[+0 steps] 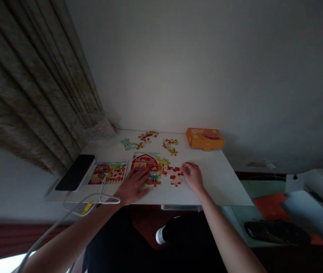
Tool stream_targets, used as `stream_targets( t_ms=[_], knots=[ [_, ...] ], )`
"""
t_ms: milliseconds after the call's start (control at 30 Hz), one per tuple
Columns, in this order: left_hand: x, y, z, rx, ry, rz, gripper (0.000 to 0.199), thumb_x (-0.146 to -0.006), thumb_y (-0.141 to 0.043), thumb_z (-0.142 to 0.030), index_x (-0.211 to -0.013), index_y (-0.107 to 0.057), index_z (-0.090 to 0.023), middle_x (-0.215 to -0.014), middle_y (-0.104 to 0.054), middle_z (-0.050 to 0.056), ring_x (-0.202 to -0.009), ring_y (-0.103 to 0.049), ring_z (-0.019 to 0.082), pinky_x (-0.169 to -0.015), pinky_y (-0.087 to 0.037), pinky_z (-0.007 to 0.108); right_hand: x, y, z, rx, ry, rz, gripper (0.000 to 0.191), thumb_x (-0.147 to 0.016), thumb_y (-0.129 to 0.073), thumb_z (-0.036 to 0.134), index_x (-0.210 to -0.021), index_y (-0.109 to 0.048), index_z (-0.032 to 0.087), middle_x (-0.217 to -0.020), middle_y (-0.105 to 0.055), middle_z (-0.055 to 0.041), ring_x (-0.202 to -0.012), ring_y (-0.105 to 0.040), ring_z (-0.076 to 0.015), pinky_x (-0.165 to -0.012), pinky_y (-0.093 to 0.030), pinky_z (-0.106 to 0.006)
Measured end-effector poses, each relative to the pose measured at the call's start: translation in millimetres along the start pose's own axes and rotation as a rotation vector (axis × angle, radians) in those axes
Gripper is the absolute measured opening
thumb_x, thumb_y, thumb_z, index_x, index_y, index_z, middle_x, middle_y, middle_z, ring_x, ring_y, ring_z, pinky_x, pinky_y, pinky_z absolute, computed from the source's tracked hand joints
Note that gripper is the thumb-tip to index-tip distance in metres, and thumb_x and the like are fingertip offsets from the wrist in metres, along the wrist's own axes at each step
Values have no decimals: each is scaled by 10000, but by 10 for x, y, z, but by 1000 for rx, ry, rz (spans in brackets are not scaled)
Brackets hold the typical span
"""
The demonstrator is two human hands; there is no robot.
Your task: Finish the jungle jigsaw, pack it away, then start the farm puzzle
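A partly joined jigsaw puzzle (144, 158) with a red barn and a farmer lies on the white table. My left hand (134, 184) rests flat across its lower left part, fingers stretched out. To the right, joined to the barn part or touching it, are brown-and-white cow pieces (175, 176). My right hand (192, 175) is at their right edge with curled fingers pinched at a puzzle piece, mostly hidden by the fingertips. The printed reference picture (108, 173) lies left of my left hand.
Loose puzzle pieces (131, 145) lie at the back, with another group (171, 146) right of them. An orange puzzle box (205, 139) stands at the back right. A black phone (76, 172) is at the left; a white cable (81, 204) crosses over my left forearm.
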State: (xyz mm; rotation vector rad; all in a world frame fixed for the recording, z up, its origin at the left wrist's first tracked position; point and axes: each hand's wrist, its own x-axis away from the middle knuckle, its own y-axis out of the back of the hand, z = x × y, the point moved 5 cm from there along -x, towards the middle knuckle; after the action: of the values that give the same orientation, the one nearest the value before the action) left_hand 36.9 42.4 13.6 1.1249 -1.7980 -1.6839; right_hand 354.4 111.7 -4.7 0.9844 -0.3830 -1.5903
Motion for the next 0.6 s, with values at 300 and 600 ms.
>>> stream_targets(
  t_ms=[300, 600],
  knots=[
    [-45, 2, -81, 46, 78, -12, 574, -971, -577, -398, -1521, -528, -241, -1606, -485, 99, -1457, -475, 304, -1264, -266, 553, -489, -357, 516, 98, 70, 33, 233, -970, -596, 367, -1050, -745, 207, -1131, -739, -123, -1081, -643, -280, -1006, -475, -431],
    [-17, -26, -67, 88, 99, -8, 568, -948, -605, -404, -1488, -563, -232, -1584, -512, 98, -1470, -464, 311, -1279, -230, 588, -1588, -1639, 1565, 65, 116, 425, 366, -963, -628, 383, -1313, -642, 276, -1370, -676, -63, -1267, -590, -273, -1040, -469, -402]
  ],
)
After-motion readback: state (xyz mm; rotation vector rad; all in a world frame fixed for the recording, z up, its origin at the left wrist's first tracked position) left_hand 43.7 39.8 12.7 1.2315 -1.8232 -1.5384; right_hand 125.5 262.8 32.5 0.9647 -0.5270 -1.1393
